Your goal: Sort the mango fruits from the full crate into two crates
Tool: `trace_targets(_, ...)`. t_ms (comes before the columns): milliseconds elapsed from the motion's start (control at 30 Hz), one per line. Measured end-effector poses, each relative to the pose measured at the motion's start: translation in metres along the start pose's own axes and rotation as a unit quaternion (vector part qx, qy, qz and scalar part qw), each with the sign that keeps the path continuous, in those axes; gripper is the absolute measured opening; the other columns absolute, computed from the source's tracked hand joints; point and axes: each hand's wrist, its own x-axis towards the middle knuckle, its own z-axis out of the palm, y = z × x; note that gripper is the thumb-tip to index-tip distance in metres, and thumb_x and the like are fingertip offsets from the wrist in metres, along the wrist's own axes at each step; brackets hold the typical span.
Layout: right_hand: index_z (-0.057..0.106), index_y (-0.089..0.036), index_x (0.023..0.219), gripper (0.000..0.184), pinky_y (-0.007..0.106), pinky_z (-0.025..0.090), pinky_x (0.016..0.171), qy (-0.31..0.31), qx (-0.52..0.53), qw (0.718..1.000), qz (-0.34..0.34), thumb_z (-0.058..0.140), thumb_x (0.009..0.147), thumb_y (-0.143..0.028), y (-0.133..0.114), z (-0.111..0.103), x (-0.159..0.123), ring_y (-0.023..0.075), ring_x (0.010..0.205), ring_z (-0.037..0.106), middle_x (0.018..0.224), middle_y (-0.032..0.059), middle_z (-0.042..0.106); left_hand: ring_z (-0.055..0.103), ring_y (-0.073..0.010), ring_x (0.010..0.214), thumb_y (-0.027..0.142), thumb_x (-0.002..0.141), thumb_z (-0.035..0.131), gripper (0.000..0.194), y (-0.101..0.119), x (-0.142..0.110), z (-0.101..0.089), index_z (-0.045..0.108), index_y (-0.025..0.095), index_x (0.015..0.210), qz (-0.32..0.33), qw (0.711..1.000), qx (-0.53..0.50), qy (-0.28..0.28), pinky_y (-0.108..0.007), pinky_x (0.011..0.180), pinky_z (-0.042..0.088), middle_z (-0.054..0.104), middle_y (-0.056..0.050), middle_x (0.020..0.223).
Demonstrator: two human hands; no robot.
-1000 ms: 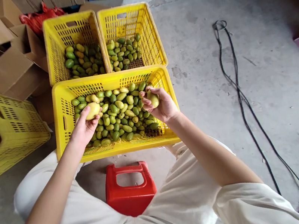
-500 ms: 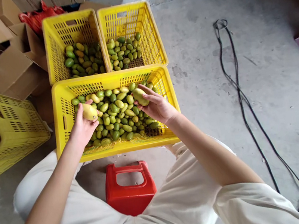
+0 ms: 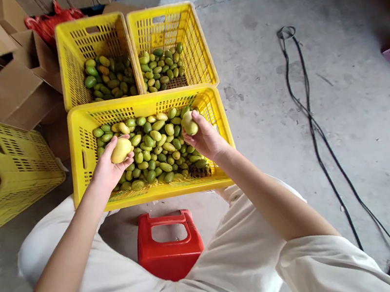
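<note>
- Now, compared with half a second earlier, the pale yellow fruit (image 3: 120, 150) in the left hand (image 3: 108, 167) is turned so that its dark end spot no longer shows; the greenish fruit (image 3: 189, 123) in the right hand (image 3: 207, 138) stands more upright.
- Surroundings: two rear crates (image 3: 205, 40) adjoin the front crate (image 3: 158, 194); a red stool (image 3: 172, 263) sits between the knees; cardboard boxes (image 3: 10, 91) lie at left, a black cable (image 3: 309, 114) on the floor at right.
- Obstruction: both hands hide part of the loose fruit (image 3: 149, 141) in the front crate.
- Position: each held fruit lies within its grip, above the loose fruit; thumb and fingers are closed around it on both sides.
</note>
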Motion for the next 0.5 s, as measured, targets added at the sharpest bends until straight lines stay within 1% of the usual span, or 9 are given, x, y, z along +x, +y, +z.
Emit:
trace_targets(33,0.057,-0.028,0.091,0.058,0.024,0.040,0.050,-0.003,-0.004,1.000,0.009,0.099,0.084,-0.068,0.000,-0.001,0.000,0.0132,0.067,0.053,0.076,-0.0043,0.058,0.067,-0.0127,0.058,0.035,0.102,0.076,0.020,0.000,0.000,-0.001,0.079,0.015,0.102,0.002,1.000,0.004,-0.006,-0.019,0.050,0.052,0.074,-0.005,0.080)
trace_targets(100,0.061,-0.029,0.096,0.051,0.026,0.044,0.053,-0.019,-0.017,0.999,0.035,0.089,0.092,-0.071,0.000,-0.001,-0.002,0.0148,0.067,0.053,0.074,-0.0035,0.056,0.070,-0.0157,0.061,0.033,0.098,0.076,0.022,0.000,0.000,-0.001,0.081,0.015,0.107,0.000,1.000,0.011,-0.021,-0.021,0.050,0.052,0.075,-0.007,0.083)
trace_targets(167,0.068,-0.029,0.107,0.043,0.028,0.047,0.055,-0.034,-0.022,0.998,0.051,0.084,0.096,-0.068,-0.002,0.001,-0.005,0.0167,0.070,0.056,0.076,-0.0023,0.059,0.074,-0.0179,0.066,0.026,0.092,0.072,0.027,0.000,0.000,-0.001,0.083,0.015,0.115,-0.001,0.999,0.014,-0.033,-0.023,0.053,0.055,0.078,-0.008,0.088)
trace_targets(200,0.071,-0.030,0.114,0.041,0.028,0.047,0.056,-0.038,-0.020,0.998,0.054,0.083,0.096,-0.064,-0.002,0.003,-0.007,0.0172,0.071,0.058,0.079,-0.0020,0.061,0.075,-0.0185,0.068,0.023,0.090,0.071,0.032,-0.001,0.001,-0.002,0.083,0.015,0.118,0.001,0.999,0.014,-0.037,-0.023,0.055,0.057,0.080,-0.008,0.091)
trace_targets(267,0.074,-0.031,0.122,0.043,0.026,0.048,0.056,-0.042,-0.014,0.998,0.054,0.086,0.091,-0.058,-0.003,0.005,-0.009,0.0174,0.073,0.061,0.083,-0.0019,0.065,0.076,-0.0180,0.070,0.019,0.088,0.073,0.034,-0.003,0.002,-0.003,0.083,0.016,0.120,0.013,0.999,0.013,-0.033,-0.023,0.058,0.058,0.081,-0.008,0.093)
trace_targets(300,0.075,-0.031,0.122,0.045,0.026,0.049,0.057,-0.042,-0.012,0.998,0.051,0.089,0.088,-0.056,-0.003,0.006,-0.010,0.0170,0.074,0.061,0.085,-0.0021,0.067,0.075,-0.0173,0.071,0.019,0.088,0.075,0.031,-0.005,0.004,-0.004,0.083,0.016,0.118,0.023,0.999,0.013,-0.027,-0.023,0.060,0.058,0.081,-0.008,0.094)
trace_targets(367,0.075,-0.030,0.115,0.050,0.026,0.052,0.061,-0.035,-0.013,0.999,0.037,0.098,0.079,-0.055,-0.003,0.006,-0.010,0.0158,0.076,0.062,0.088,-0.0024,0.069,0.077,-0.0167,0.076,0.021,0.089,0.084,0.020,-0.009,0.008,-0.008,0.081,0.017,0.108,0.051,0.999,0.009,-0.013,-0.021,0.062,0.056,0.081,-0.007,0.093)
trace_targets(400,0.075,-0.029,0.111,0.054,0.026,0.053,0.063,-0.032,-0.016,0.999,0.026,0.103,0.073,-0.055,-0.002,0.004,-0.009,0.0152,0.076,0.062,0.090,-0.0026,0.070,0.078,-0.0173,0.080,0.023,0.088,0.089,0.018,-0.011,0.011,-0.010,0.080,0.018,0.103,0.065,0.998,0.007,-0.009,-0.020,0.063,0.055,0.081,-0.007,0.094)
trace_targets(500,0.073,-0.027,0.100,0.065,0.029,0.056,0.067,-0.038,-0.027,0.999,-0.004,0.112,0.060,-0.060,0.002,-0.002,-0.005,0.0134,0.074,0.058,0.087,-0.0040,0.068,0.082,-0.0213,0.095,0.033,0.083,0.100,0.031,-0.015,0.016,-0.017,0.076,0.020,0.096,0.083,0.996,-0.002,-0.013,-0.020,0.062,0.051,0.081,-0.007,0.097)
